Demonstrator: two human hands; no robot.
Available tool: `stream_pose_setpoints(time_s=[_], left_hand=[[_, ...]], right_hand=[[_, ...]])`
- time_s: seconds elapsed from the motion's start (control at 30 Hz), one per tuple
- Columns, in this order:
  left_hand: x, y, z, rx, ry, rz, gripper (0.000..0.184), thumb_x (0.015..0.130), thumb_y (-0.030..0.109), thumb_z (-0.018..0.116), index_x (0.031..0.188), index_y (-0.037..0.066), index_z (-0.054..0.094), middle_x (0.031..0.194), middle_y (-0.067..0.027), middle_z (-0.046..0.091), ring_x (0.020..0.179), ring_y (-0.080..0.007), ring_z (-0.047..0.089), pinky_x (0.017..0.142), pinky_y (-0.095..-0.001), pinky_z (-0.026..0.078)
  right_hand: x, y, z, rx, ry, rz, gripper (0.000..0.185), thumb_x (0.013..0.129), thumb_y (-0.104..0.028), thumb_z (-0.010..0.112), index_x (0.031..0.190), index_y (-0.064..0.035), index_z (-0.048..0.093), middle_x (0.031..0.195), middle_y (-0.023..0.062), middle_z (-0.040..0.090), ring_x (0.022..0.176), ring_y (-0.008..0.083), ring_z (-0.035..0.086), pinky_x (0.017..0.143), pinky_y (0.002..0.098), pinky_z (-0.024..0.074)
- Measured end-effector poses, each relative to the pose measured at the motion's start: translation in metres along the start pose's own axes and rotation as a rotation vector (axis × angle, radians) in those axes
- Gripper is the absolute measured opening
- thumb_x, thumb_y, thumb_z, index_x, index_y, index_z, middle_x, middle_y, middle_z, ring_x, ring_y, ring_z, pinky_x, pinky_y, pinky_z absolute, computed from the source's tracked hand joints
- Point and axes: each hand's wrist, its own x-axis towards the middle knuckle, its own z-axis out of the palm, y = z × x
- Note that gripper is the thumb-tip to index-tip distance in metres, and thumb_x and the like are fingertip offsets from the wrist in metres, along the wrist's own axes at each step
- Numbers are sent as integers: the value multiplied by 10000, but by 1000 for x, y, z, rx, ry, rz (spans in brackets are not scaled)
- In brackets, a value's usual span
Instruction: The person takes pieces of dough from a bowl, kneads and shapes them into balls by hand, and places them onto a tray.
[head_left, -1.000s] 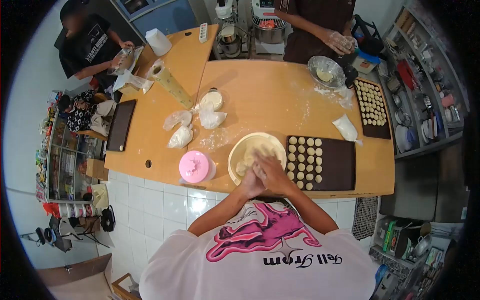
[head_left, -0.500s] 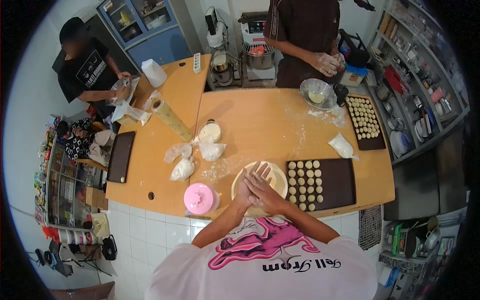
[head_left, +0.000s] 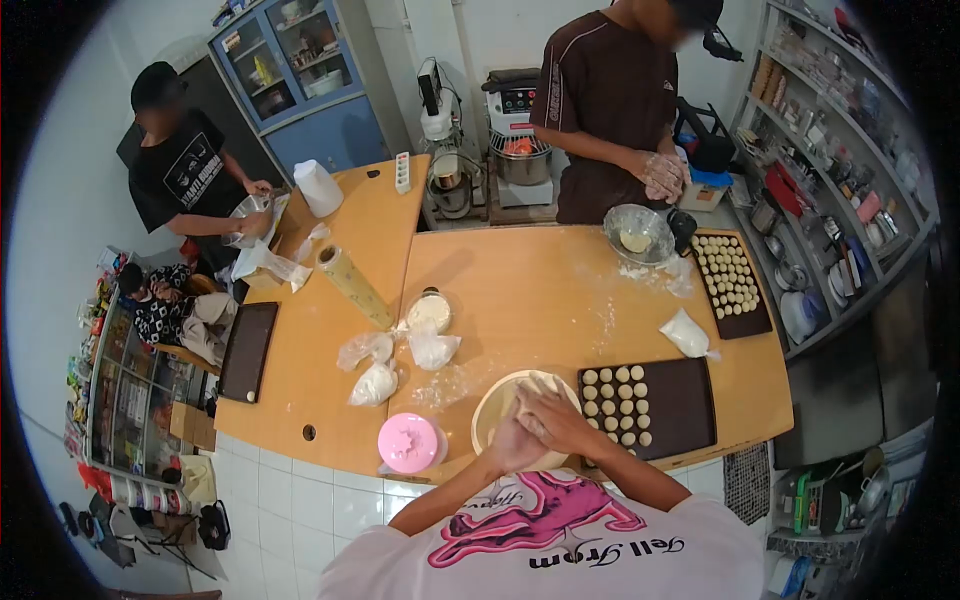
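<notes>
My left hand and my right hand are pressed palm to palm above a pale round bowl, the right lying over the left. Whatever lies between the palms is hidden. Just right of the bowl is a dark baking tray holding rows of pale dough balls on its left part. A pink lidded container stands to the left of the bowl.
Flour bags, a tub of white powder and a roll of plastic film stand left of centre. Across the table, a co-worker presses both hands together near a glass bowl. A second filled tray sits far right.
My head view has tilted up a little, so the table sits lower. My hands stay together over the bowl, their fingers now more overlapped. The co-worker's hands have shifted slightly.
</notes>
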Motion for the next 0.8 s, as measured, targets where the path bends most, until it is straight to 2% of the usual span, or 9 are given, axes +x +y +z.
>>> stream_pose_setpoints(time_s=[0.1, 0.17, 0.23, 0.4, 0.57, 0.67, 0.7, 0.73, 0.8], left_hand=[[-11, -3, 13, -59, -33, -110, 674, 949, 604, 257, 1459, 165, 286, 1497, -119, 308, 1377, -262, 305, 1125, -455, 254], [2, 1, -16, -55, -177, 59, 703, 937, 628, 247, 1470, 170, 261, 1514, -112, 276, 1389, -261, 282, 1125, -475, 239], [-3, 12, 2, -93, -265, 131, 757, 918, 666, 223, 1487, 168, 227, 1529, -118, 246, 1405, -273, 242, 1111, -514, 226], [-23, -4, 50, 95, 24, -259, 773, 913, 671, 236, 1494, 163, 205, 1532, -109, 239, 1398, -297, 245, 1120, -507, 220], [4, 3, 6, 23, -445, 128, 792, 899, 688, 258, 1482, 153, 236, 1526, -91, 260, 1386, -278, 276, 1124, -496, 224], [-13, 1, 31, -73, -134, -119, 722, 924, 617, 269, 1467, 142, 278, 1501, -99, 311, 1367, -263, 318, 1129, -492, 220], [-15, -7, 36, -12, -82, -157, 767, 913, 647, 272, 1468, 119, 263, 1501, -106, 306, 1371, -263, 308, 1135, -468, 223], [-14, -12, 39, 52, -31, -195, 813, 903, 677, 274, 1469, 95, 247, 1501, -113, 300, 1376, -262, 298, 1141, -443, 227], [-7, -12, 30, 120, -176, -99, 796, 906, 673, 272, 1458, 99, 267, 1498, -109, 304, 1375, -260, 297, 1152, -433, 201]], right_hand=[[-4, 10, 26, 97, 42, -59, 547, 953, -326, 452, 1404, -29, 363, 1460, 195, 348, 1382, 376, 264, 1120, 487, 202], [-8, -6, 21, 147, -15, -295, 553, 925, -224, 506, 1430, -68, 344, 1453, 174, 371, 1372, 353, 300, 1117, 480, 217], [-7, -5, 7, 98, -32, -277, 555, 912, -211, 512, 1424, -65, 358, 1446, 174, 383, 1367, 360, 306, 1123, 468, 216], [7, -7, -10, 62, 103, -128, 552, 919, -309, 493, 1399, -59, 385, 1443, 173, 383, 1357, 353, 322, 1126, 520, 180], [-1, -19, 2, -13, -91, -361, 596, 869, -265, 527, 1422, -100, 374, 1477, 182, 327, 1392, 355, 253, 1110, 572, 174], [13, -6, -20, -209, 102, -3, 597, 873, -278, 529, 1424, -108, 376, 1486, 175, 316, 1387, 364, 259, 1098, 574, 187], [18, -3, -19, -255, 219, -3, 593, 866, -291, 536, 1412, -107, 395, 1481, 177, 326, 1384, 364, 266, 1090, 575, 192], [19, -1, -10, -182, 138, -71, 577, 876, -288, 518, 1412, -116, 394, 1468, 178, 340, 1378, 366, 273, 1096, 577, 186], [15, -20, -6, -102, 55, -230, 559, 888, -271, 497, 1414, -115, 389, 1443, 190, 367, 1364, 380, 287, 1096, 581, 191]])
